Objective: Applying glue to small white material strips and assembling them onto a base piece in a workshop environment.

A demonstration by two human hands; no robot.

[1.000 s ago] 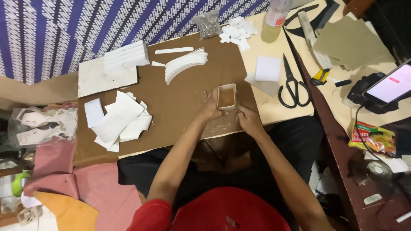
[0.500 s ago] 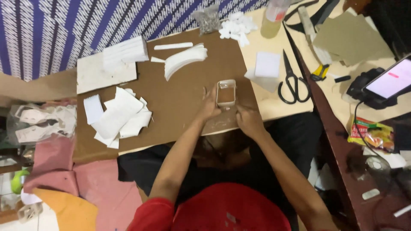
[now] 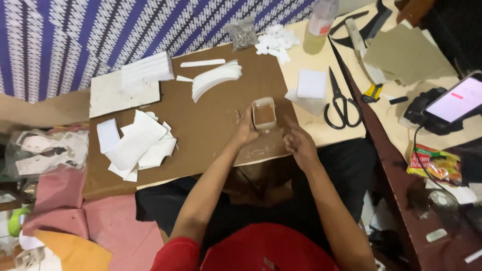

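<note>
A small open box (image 3: pixel 264 114) with white walls and a brown inside stands on the brown cardboard sheet (image 3: pixel 201 125). My left hand (image 3: pixel 246 131) grips its near left side. My right hand (image 3: pixel 297 141) hovers just right of the box, fingers apart, touching nothing that I can see. White scraps lie on the cardboard between my hands.
A heap of white paper pieces (image 3: pixel 138 145) lies at the left, a fanned stack of white strips (image 3: pixel 215 80) at the back. Black scissors (image 3: pixel 340 103), a white block (image 3: pixel 311 83), a bottle (image 3: pixel 319 25) and a phone on a stand (image 3: pixel 454 103) are at the right.
My right hand has come off the box and drawn back to the right. The left hand stays on the box, which has barely shifted.
</note>
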